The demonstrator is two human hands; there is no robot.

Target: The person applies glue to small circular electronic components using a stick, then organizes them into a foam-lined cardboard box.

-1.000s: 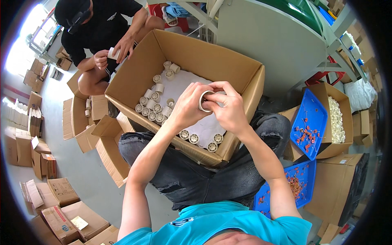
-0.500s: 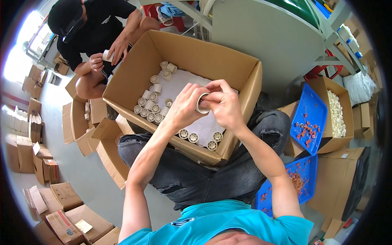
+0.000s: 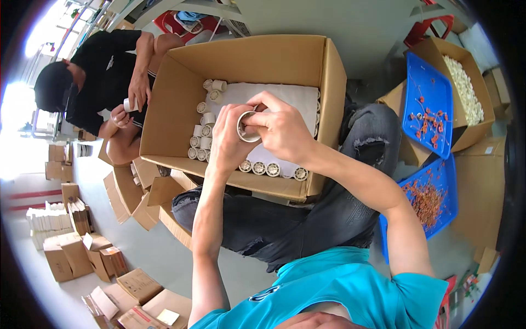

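Observation:
A short white hollow cylinder (image 3: 249, 139) is held up over a large open cardboard box (image 3: 246, 52), its round opening facing me. My left hand (image 3: 226, 137) wraps around its left side. Fingers of my right hand (image 3: 285, 129) reach into the opening and pinch at its edge; whether they hold a smaller piece inside is hidden. Below my hands, a white sheet (image 3: 290, 93) lies in the box. Similar white cylinders with spoked ends (image 3: 273, 169) stand along the near side, and more white cylinders (image 3: 206, 130) cluster at the left.
At the left, a co-worker in black (image 3: 112, 68) holds another white cylinder (image 3: 130, 105). Two blue trays (image 3: 412, 107) with small red-orange pieces (image 3: 424, 203) sit on my right, beside a carton of small white parts (image 3: 463, 88). Cardboard boxes (image 3: 68, 255) fill the left floor.
The view has shifted and turned, so the box and trays appear displaced. Both my hands still hold the cylinder, and my right fingers sit deeper in its opening.

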